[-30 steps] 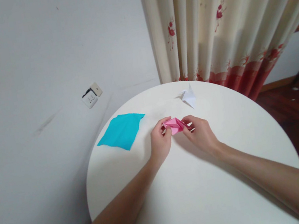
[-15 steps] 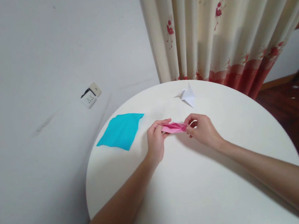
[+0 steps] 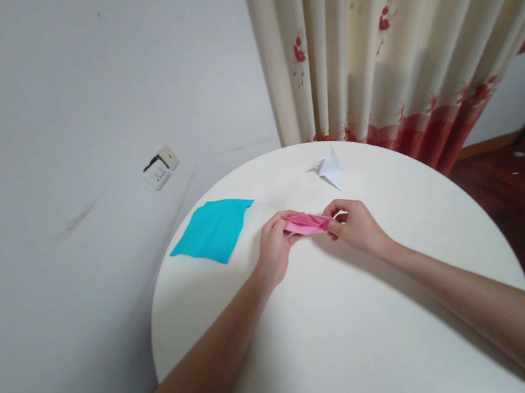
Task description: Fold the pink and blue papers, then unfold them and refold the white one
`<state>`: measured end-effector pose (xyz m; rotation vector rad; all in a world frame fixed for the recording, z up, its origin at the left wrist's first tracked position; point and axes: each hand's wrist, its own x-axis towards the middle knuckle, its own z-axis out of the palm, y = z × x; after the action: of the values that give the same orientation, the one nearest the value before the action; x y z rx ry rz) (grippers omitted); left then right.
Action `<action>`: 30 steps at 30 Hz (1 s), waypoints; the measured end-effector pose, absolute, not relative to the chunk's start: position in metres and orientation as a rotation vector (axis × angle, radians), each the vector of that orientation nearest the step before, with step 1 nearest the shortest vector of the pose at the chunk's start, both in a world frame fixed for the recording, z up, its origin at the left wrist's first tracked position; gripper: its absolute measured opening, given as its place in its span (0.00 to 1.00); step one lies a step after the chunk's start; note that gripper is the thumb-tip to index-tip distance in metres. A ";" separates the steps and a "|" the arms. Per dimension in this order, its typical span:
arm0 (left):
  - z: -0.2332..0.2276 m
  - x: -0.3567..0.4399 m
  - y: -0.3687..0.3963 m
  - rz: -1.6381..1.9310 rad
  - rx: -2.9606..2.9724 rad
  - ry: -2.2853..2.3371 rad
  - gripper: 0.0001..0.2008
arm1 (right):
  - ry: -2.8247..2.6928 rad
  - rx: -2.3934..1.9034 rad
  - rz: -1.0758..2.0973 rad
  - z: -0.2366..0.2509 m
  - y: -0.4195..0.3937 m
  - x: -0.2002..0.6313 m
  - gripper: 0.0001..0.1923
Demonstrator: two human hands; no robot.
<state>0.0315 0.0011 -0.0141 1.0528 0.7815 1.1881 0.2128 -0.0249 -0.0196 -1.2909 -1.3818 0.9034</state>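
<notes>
while pinched between left hand (image 3: 274, 248) and right hand (image 3: 355, 226), pink folded paper (image 3: 306, 223) above table (image 3: 348, 337)

A round white table (image 3: 349, 344) has a wide bare surface on the near side, between the two forearms and out to the rim. A turquoise paper sheet (image 3: 212, 230) lies flat at far left, well apart from the left hand (image 3: 277, 251). A white folded paper crane (image 3: 331, 169) stands at the far edge, near the curtain (image 3: 392, 38) hanging behind.
</notes>
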 end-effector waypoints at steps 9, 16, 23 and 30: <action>-0.012 0.023 0.002 0.953 1.265 0.683 0.40 | -1.193 -1.245 1.088 -0.015 -0.022 0.215 0.05; -0.015 0.025 0.001 0.957 1.310 0.748 0.34 | -1.120 -1.210 1.222 -0.005 -0.028 0.211 0.06; -0.017 0.026 0.004 1.066 1.248 0.674 0.16 | -1.256 -1.116 1.195 -0.004 -0.031 0.207 0.15; -0.016 0.028 0.001 1.127 1.154 0.738 0.14 | -1.489 -1.121 0.933 -0.012 -0.034 0.205 0.15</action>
<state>0.0276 0.0014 -0.0161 1.1537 0.7382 1.1273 0.2053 -0.0342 -0.0120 -1.1209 -1.4890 0.9330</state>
